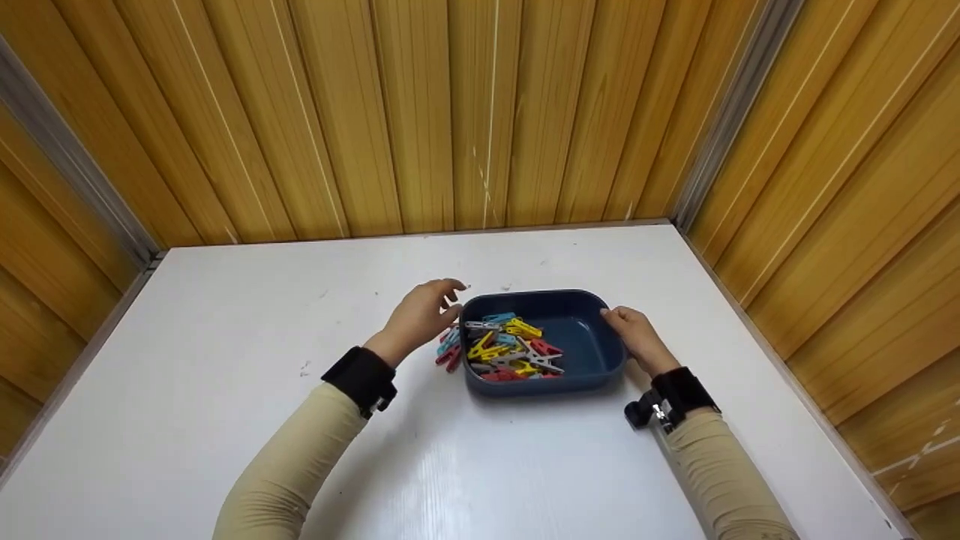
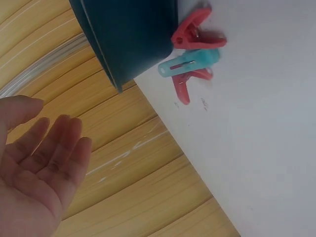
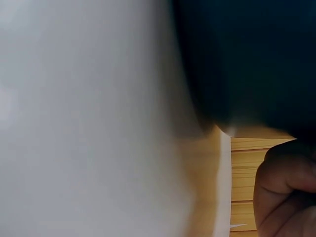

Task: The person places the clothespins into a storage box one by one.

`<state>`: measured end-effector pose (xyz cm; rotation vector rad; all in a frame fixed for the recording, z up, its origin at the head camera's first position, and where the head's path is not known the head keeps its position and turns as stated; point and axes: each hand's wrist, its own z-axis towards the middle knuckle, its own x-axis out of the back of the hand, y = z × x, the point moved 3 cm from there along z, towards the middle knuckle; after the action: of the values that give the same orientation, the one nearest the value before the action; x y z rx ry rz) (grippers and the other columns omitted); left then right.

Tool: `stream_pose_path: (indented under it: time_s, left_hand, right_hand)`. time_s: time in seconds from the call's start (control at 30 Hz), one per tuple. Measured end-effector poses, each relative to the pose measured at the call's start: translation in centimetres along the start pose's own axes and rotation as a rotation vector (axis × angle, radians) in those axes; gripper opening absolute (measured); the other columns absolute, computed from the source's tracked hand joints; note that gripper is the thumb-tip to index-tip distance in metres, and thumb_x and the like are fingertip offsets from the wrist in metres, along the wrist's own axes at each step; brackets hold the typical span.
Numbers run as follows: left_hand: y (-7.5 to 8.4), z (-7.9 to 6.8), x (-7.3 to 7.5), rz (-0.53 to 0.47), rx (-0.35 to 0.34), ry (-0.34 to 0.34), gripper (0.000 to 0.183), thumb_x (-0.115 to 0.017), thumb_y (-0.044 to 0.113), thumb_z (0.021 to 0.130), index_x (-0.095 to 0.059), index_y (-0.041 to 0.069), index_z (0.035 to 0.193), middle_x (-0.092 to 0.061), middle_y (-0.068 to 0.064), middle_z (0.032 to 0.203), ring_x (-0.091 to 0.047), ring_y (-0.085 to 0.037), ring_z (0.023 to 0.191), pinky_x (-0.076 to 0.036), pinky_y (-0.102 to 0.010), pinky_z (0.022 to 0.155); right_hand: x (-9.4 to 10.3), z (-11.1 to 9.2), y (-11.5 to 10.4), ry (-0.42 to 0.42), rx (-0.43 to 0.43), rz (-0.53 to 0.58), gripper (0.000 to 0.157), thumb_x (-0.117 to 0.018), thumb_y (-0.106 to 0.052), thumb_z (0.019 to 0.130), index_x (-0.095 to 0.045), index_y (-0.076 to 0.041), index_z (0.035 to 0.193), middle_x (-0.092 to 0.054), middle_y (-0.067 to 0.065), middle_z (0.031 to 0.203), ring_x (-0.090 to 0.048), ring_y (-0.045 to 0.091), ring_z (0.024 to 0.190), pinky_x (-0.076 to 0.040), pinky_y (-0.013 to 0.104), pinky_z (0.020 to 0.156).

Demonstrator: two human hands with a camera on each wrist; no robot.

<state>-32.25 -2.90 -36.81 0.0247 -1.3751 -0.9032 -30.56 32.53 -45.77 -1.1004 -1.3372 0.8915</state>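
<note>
A dark blue plastic bin (image 1: 585,346) sits on the table in the head view, with several clothespins (image 1: 510,356) in yellow, red, grey and light blue heaped in its left half. More clothespins (image 1: 449,349), red and light blue, lie on the table against its left side. My left hand (image 1: 417,316) hovers by the left rim, fingers loosely bent around nothing; the left wrist view shows its bare palm (image 2: 37,182) apart from the bin wall (image 2: 131,37). My right hand (image 1: 637,337) grips the right rim, thumb on top. Its fingers are partly hidden in the right wrist view.
The white table (image 1: 225,360) ends at wood-patterned panels (image 1: 420,112) behind and on both sides. A black strap (image 1: 363,379) with a small camera sits on each wrist.
</note>
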Motion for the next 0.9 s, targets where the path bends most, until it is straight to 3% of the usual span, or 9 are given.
stream_pose_path:
  time_s: [0.4, 0.7, 0.9]
  left_hand:
    - [-1.9, -2.6, -1.8, 0.003, 0.027, 0.015, 0.024, -0.069, 0.007, 0.093, -0.072, -0.006, 0.113, -0.074, -0.022, 0.103, -0.071, -0.035, 0.095, -0.058, -0.048, 0.086]
    - [-3.5, -3.3, -4.2, 0.031, 0.12, -0.049, 0.021, -0.074, 0.009, 0.087, -0.075, -0.003, 0.104, -0.074, -0.02, 0.098, -0.069, -0.033, 0.09, -0.056, -0.048, 0.084]
    - [-4.1, -3.2, -5.5, 0.058, 0.175, -0.072, 0.013, -0.077, 0.011, 0.086, -0.071, 0.0, 0.089, -0.066, -0.01, 0.082, -0.055, -0.021, 0.076, -0.047, -0.037, 0.071]
  right_hand:
    - [0.1, 0.1, 0.2, 0.002, -0.017, -0.01, 0.034, -0.052, -0.029, 0.106, -0.049, -0.014, 0.076, -0.041, -0.013, 0.058, -0.039, 0.001, 0.049, -0.033, 0.017, 0.044]
    - [0.2, 0.3, 0.4, 0.007, -0.02, 0.017, 0.034, -0.052, -0.027, 0.106, -0.051, -0.014, 0.075, -0.04, -0.013, 0.058, -0.04, 0.001, 0.049, -0.033, 0.016, 0.045]
    - [0.2, 0.6, 0.4, -0.034, -0.046, 0.028, 0.033, -0.05, -0.026, 0.107, -0.051, -0.012, 0.078, -0.044, -0.009, 0.061, -0.044, 0.004, 0.052, -0.037, 0.018, 0.046]
